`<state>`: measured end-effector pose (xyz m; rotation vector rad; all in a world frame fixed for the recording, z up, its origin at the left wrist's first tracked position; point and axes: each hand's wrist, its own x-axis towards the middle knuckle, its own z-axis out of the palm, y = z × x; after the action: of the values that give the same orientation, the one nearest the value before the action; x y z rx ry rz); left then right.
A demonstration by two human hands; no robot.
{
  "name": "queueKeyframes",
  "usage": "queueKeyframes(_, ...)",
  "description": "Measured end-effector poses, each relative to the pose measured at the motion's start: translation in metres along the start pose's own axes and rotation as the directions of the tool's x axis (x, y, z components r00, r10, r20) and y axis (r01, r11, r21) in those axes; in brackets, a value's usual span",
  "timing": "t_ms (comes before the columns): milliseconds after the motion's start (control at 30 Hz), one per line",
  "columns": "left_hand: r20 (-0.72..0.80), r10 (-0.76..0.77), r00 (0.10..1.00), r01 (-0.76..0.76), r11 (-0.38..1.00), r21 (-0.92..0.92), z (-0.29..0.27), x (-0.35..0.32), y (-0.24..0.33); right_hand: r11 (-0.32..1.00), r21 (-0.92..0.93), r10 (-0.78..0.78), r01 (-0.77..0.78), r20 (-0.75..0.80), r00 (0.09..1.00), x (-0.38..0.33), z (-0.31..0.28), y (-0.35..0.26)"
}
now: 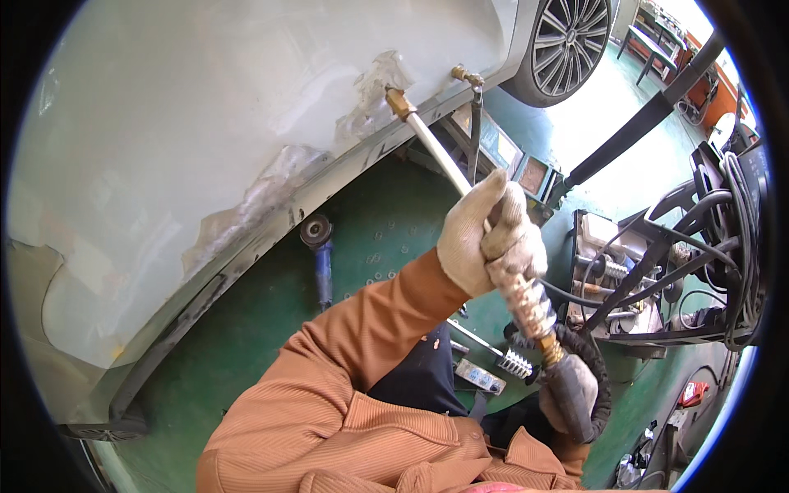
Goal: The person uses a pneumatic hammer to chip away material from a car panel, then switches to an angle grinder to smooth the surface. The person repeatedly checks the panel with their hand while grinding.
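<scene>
A slide-hammer dent puller (438, 152) runs from the car's side to my lap, its brass tip meeting a bare-metal patch (380, 72) low on the white panel (205, 107). My left hand (493, 234), in a pale knit glove, is closed around the puller's shaft, just ahead of a ribbed grip section. At the tool's rear end, my right hand (582, 393) is wrapped about the black handle (567, 396), which partly hides its fingers. Beside the tip, a brass clamp (468, 76) with a dark strap hangs at the sill. Another sanded patch (246, 201) lies farther left.
A blue angle grinder (318, 255) and scattered washers lie on the green floor (205, 370) below the sill. A second rod tool with a spring (514, 361) and a power strip (479, 376) are near my knees. A cart (641, 271) with tools and coiled cables stands right, the wheel (569, 41) ahead.
</scene>
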<state>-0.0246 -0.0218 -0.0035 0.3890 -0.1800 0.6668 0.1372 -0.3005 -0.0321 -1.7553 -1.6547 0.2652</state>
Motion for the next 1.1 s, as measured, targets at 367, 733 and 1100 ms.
queueKeyframes(367, -0.307, 0.019, 0.952, -0.018, 1.000, 0.009, 0.014, -0.008, -0.003, 0.680, 0.723, 0.128, -0.121, 0.045, 0.991, -0.056, 0.022, 0.047)
queueKeyframes(733, -0.531, 0.128, 0.838, -0.040, 0.984, 0.174, 0.032, -0.013, -0.016, 1.000, -0.008, 0.020, -0.019, 0.155, 0.988, -0.028, -0.009, -0.001)
queueKeyframes(1100, -0.411, 0.180, 0.894, -0.056, 0.954, 0.296, 0.010, -0.012, -0.024, -0.233, 0.919, 0.240, -0.317, 0.370, 0.898, -0.042, 0.006, 0.028)
